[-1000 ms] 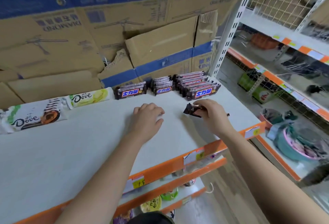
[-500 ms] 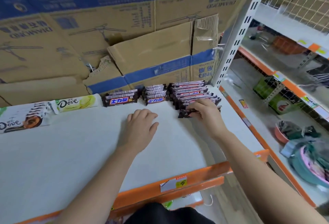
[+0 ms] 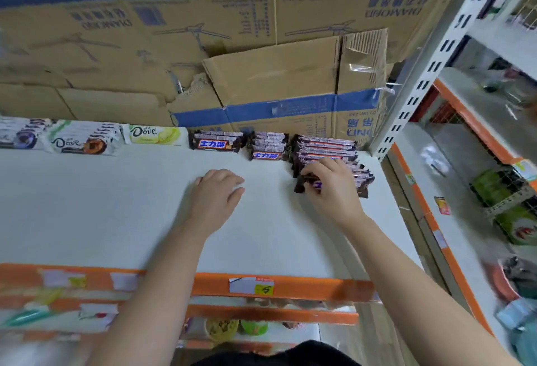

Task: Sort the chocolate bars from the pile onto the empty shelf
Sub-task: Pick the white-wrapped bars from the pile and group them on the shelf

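On the white shelf (image 3: 116, 214), dark-brown chocolate bars stand in three groups along the back: a left stack (image 3: 215, 142), a middle stack (image 3: 268, 146) and a longer right row (image 3: 325, 146). My right hand (image 3: 331, 188) grips a brown bar (image 3: 305, 184) at the front end of the right row, the bar touching the row. My left hand (image 3: 218, 197) rests flat on the shelf, fingers relaxed, holding nothing. White Dove bars (image 3: 154, 134) lie along the back left.
Cardboard boxes (image 3: 276, 81) wall off the back of the shelf. A perforated upright post (image 3: 418, 81) bounds the right side. An orange price rail (image 3: 261, 287) edges the front. A neighbouring rack to the right holds green packs (image 3: 505, 191).
My right hand carried the brown bar from the open shelf back to the front of the right row. My left hand stayed on the shelf. The camera has tilted downward.
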### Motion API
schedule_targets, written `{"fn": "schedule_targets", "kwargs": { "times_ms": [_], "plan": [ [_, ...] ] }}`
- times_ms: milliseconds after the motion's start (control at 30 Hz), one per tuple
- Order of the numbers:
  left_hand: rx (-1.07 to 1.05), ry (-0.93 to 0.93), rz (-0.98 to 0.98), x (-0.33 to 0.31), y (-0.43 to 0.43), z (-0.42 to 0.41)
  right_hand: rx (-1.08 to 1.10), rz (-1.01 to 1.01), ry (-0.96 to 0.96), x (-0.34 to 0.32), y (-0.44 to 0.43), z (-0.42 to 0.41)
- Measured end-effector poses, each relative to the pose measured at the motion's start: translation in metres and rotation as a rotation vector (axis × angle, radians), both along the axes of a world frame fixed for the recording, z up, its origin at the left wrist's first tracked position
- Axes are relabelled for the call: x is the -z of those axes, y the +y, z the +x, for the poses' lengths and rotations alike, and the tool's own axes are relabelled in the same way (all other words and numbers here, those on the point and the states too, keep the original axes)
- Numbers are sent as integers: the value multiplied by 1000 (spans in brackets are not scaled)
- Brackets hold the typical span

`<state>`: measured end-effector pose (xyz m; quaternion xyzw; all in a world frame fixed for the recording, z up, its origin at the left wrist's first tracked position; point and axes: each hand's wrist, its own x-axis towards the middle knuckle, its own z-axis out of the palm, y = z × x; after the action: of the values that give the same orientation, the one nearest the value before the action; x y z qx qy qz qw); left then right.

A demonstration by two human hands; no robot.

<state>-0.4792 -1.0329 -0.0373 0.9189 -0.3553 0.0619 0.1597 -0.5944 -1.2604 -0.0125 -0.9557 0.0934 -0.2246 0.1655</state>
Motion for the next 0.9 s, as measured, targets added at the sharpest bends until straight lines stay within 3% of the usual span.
{"fn": "schedule_targets", "kwargs": {
  "times_ms": [333, 600, 900],
  "plan": [
    [-337, -101, 38, -19, 120, -9, -410, 157, 32, 2, 127, 69],
    [-588, -99, -59, -20, 285, 5, -677, 209, 84, -7, 314, 131],
    [-735, -95, -109, -36, 494, 48, -731, 296, 109, -12, 532, 194]
  ]
}}
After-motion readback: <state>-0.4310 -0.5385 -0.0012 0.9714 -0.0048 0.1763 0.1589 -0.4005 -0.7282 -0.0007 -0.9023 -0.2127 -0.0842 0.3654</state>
